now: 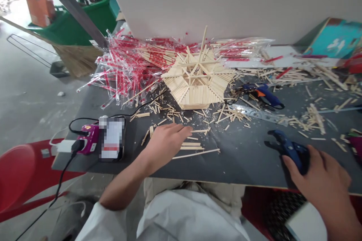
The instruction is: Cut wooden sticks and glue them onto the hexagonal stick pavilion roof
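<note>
My left hand (169, 141) lies palm down on the dark table, its fingers stretched over several thin wooden sticks (192, 148). Part of those sticks is hidden beneath it. At the right, my right hand (322, 175) is wrapped around a blue pliers-like cutter (291, 148), whose jaws are spread and point to the left. Beyond both hands stands a many-sided structure built of wooden sticks (195, 94), with a lattice of sticks on top and one stick jutting upward. Short stick offcuts (172, 115) lie scattered in front of it.
Red-and-clear plastic packets of sticks (121, 67) are heaped at the back left. A phone (112, 139) and a purple power adapter (89, 139) with cables lie left. A blue glue gun (266, 96) and a metal ruler (257, 115) lie right of the structure.
</note>
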`<action>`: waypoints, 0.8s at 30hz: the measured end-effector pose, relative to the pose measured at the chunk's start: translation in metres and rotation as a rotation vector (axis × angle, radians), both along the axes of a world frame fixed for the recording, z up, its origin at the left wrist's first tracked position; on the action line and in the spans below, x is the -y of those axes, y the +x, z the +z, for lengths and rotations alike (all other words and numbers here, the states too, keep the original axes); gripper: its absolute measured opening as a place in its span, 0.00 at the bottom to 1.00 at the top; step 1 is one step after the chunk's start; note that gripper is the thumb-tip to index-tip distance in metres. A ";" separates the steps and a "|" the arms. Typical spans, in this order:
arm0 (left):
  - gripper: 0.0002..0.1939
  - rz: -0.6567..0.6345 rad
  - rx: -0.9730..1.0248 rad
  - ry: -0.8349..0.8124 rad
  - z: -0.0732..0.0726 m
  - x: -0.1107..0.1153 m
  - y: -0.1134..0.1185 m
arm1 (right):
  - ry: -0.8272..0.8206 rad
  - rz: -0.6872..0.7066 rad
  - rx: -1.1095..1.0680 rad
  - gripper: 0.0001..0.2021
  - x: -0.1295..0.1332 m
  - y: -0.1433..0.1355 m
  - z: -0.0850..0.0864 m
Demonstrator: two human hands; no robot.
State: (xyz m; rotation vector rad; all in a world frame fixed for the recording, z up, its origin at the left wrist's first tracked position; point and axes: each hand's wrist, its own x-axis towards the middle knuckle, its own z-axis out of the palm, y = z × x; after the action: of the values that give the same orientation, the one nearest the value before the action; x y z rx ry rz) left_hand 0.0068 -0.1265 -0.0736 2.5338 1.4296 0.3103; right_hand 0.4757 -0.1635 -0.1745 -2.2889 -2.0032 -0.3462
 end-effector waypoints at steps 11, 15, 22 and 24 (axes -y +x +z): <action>0.15 0.067 -0.033 -0.090 0.072 -0.023 -0.007 | 0.079 -0.025 -0.137 0.40 -0.006 -0.015 0.014; 0.16 0.160 0.133 -0.014 0.103 -0.040 -0.015 | 0.250 0.002 -0.334 0.28 -0.018 -0.059 0.045; 0.15 0.174 0.496 -0.151 0.101 -0.070 -0.023 | 0.273 0.254 -0.620 0.14 -0.035 -0.142 0.088; 0.15 0.116 0.488 -0.203 0.097 -0.074 -0.028 | 0.248 0.283 -0.619 0.15 -0.036 -0.143 0.086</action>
State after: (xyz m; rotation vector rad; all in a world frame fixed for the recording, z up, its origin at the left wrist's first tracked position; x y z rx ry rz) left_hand -0.0209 -0.0520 0.0229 2.0313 1.3317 0.7066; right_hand 0.3324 -0.1275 -0.0884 -1.6577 -1.7919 0.1210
